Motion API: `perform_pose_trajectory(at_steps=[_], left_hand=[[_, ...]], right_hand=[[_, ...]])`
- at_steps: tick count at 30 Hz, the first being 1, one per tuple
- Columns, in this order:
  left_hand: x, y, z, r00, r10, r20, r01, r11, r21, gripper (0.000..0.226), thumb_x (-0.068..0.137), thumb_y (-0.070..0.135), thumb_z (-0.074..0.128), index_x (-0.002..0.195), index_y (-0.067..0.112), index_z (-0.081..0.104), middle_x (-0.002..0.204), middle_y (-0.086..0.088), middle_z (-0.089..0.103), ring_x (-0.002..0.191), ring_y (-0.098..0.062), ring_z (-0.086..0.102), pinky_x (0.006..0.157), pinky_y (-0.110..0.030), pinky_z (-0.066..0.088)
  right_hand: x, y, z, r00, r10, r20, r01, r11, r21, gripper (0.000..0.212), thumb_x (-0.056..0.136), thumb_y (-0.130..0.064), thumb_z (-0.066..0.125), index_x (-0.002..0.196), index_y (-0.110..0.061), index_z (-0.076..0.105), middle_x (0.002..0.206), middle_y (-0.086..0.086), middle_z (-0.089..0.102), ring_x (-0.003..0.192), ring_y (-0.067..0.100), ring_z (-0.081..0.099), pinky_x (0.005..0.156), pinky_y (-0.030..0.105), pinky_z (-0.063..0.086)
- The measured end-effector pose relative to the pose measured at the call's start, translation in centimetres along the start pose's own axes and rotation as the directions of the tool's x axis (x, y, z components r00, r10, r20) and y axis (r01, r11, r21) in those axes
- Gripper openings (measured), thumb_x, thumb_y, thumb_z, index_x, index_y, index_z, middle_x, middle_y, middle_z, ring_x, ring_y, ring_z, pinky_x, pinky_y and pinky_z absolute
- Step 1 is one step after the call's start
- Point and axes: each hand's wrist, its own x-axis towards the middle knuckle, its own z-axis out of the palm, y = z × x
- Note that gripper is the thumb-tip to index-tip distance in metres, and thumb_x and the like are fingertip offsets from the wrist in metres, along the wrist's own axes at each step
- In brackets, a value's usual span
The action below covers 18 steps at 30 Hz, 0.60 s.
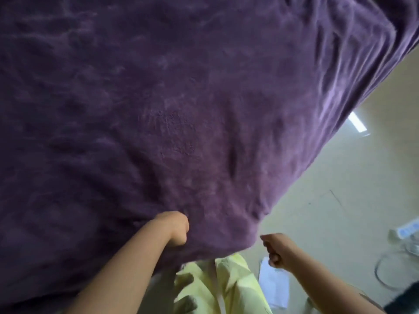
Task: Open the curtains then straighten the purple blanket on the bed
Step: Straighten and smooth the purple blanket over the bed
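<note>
The purple blanket (158, 109) fills nearly everything ahead of my 2 hands and to their left, spread across the bed with soft creases running over it. Its near corner hangs just in front of me, between my hands.

My left hand (175, 228) is curled into the blanket's near edge, knuckles up, the fingers tucked under the fabric and bunching it. I grip the cloth there, though the fingertips themselves are hidden beneath it.

My right hand (277, 251) is off to the right of that corner, close beside it, fingers curled tight into a fist. The frame is blurred here, and I cannot tell whether a bit of the blanket's edge is pinched in it or whether it holds nothing. It looks just apart from the cloth.

Below my hands, close to my body, is my pale yellow garment (217, 288). The pale floor (340, 177) shows on the right of my right hand, beyond the blanket's hanging side. On it, under my right forearm, lies a white sheet of paper (273, 282). Farther right of that hand sit a white power strip (408, 230) and a loop of cable (390, 270). A bright strip of reflected light (358, 124) shows on the floor beyond them, next to the blanket's edge.
</note>
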Motion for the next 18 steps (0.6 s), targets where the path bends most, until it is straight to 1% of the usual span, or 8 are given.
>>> perform_pose_trajectory(at_steps=[3, 7, 9, 11, 13, 14, 16, 18], left_hand=[[1.1, 1.3, 1.0, 1.000, -0.014, -0.011, 0.014, 1.000, -0.013, 0.029, 0.080, 0.007, 0.044, 0.100, 0.008, 0.064, 0.115, -0.014, 0.065, 0.108, -0.033, 0.060, 0.087, -0.038, 0.051], [2.1, 1.2, 2.1, 0.987, -0.100, -0.122, 0.092, 0.993, -0.071, 0.028, 0.084, 0.012, 0.043, 0.110, 0.011, 0.055, 0.124, -0.013, 0.058, 0.115, -0.034, 0.054, 0.091, -0.039, 0.046], [2.2, 0.4, 2.6, 0.962, -0.181, -0.202, 0.161, 0.981, -0.110, 0.032, 0.085, 0.016, 0.047, 0.117, 0.014, 0.049, 0.128, -0.010, 0.052, 0.120, -0.030, 0.049, 0.096, -0.039, 0.043], [2.1, -0.7, 2.6, 0.885, -0.271, -0.380, 0.219, 0.960, -0.175, 0.036, 0.084, 0.017, 0.051, 0.120, 0.016, 0.046, 0.127, -0.008, 0.048, 0.121, -0.028, 0.046, 0.096, -0.038, 0.042], [2.5, -2.4, 2.1, 0.742, -0.350, -0.573, 0.214, 0.932, -0.292, 0.039, 0.079, 0.013, 0.059, 0.118, 0.012, 0.052, 0.120, -0.012, 0.052, 0.115, -0.032, 0.048, 0.092, -0.040, 0.044], [3.0, -3.3, 1.9, 0.701, -0.371, -0.609, 0.195, 0.921, -0.337, 0.038, 0.077, 0.013, 0.063, 0.115, 0.010, 0.055, 0.116, -0.014, 0.055, 0.111, -0.033, 0.051, 0.089, -0.041, 0.045], [4.3, -4.7, 1.8, 0.754, -0.415, -0.509, 0.200, 0.883, -0.424, 0.026, 0.080, 0.019, 0.061, 0.106, 0.014, 0.057, 0.113, -0.010, 0.061, 0.108, -0.031, 0.056, 0.086, -0.037, 0.046], [5.9, -5.6, 2.3, 0.852, -0.408, -0.329, 0.229, 0.855, -0.466, 0.007, 0.085, 0.027, 0.056, 0.080, 0.025, 0.052, 0.110, -0.005, 0.067, 0.106, -0.025, 0.060, 0.084, -0.031, 0.047]], right_hand=[[3.6, -1.3, 0.2, 0.998, -0.030, -0.054, 0.027, 0.998, -0.060, 0.034, 0.092, -0.009, 0.047, 0.058, -0.006, 0.045, 0.036, 0.003, 0.029, 0.029, 0.010, 0.025, 0.044, 0.015, 0.028], [5.4, -3.6, 0.1, 0.994, -0.090, -0.058, 0.084, 0.991, -0.101, 0.017, 0.092, -0.019, 0.049, 0.079, -0.008, 0.052, 0.059, 0.009, 0.049, 0.051, 0.020, 0.048, 0.053, 0.023, 0.040], [6.5, -4.1, 0.1, 0.994, -0.098, -0.047, 0.095, 0.994, -0.055, 0.017, 0.092, -0.026, 0.051, 0.095, -0.009, 0.053, 0.071, 0.007, 0.055, 0.064, 0.020, 0.053, 0.061, 0.029, 0.044], [7.7, -4.6, 0.4, 0.995, -0.094, -0.029, 0.096, 0.994, 0.043, 0.028, 0.092, -0.030, 0.051, 0.110, -0.009, 0.052, 0.083, 0.007, 0.056, 0.080, 0.022, 0.054, 0.071, 0.034, 0.047], [9.4, -5.6, 1.4, 0.994, -0.112, -0.009, 0.113, 0.982, 0.155, 0.038, 0.093, -0.032, 0.049, 0.123, -0.008, 0.048, 0.103, 0.010, 0.057, 0.099, 0.025, 0.052, 0.084, 0.038, 0.046], [10.1, -6.3, 2.0, 0.991, -0.130, -0.003, 0.128, 0.969, 0.209, 0.043, 0.093, -0.034, 0.048, 0.128, -0.009, 0.044, 0.117, 0.012, 0.054, 0.110, 0.027, 0.050, 0.090, 0.039, 0.044], [12.0, -7.6, 3.5, 0.988, -0.154, -0.008, 0.150, 0.944, 0.295, 0.055, 0.092, -0.044, 0.047, 0.136, -0.013, 0.036, 0.140, 0.011, 0.043, 0.128, 0.028, 0.040, 0.102, 0.042, 0.038], [13.8, -8.6, 5.2, 0.991, -0.133, -0.020, 0.132, 0.924, 0.359, 0.073, 0.084, -0.062, 0.045, 0.141, -0.018, 0.030, 0.149, 0.003, 0.033, 0.136, 0.025, 0.032, 0.110, 0.045, 0.031]])
